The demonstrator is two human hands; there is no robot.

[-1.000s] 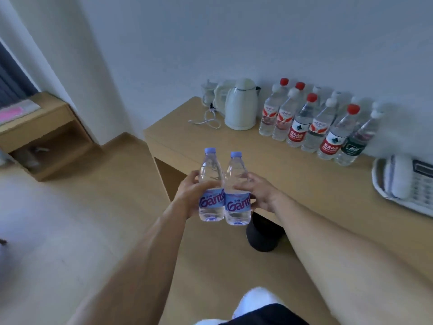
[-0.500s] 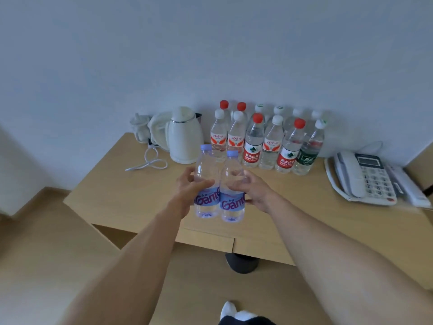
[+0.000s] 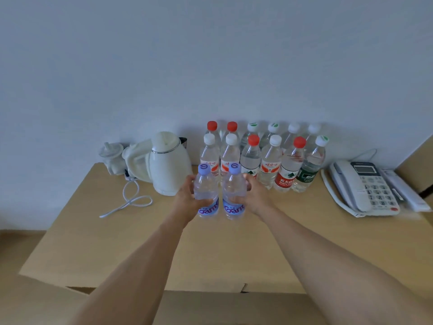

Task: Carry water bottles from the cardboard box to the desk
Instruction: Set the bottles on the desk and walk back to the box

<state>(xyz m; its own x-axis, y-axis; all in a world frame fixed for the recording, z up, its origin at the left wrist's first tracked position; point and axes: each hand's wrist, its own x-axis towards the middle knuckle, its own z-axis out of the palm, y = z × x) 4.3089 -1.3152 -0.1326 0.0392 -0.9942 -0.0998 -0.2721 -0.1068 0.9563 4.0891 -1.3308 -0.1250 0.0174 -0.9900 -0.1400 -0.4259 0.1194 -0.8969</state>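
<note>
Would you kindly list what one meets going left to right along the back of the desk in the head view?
Small white cup → white kettle → group of standing water bottles → white desk phone.

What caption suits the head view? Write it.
Left hand and right hand carry two purple-capped bottles over the desk.
</note>
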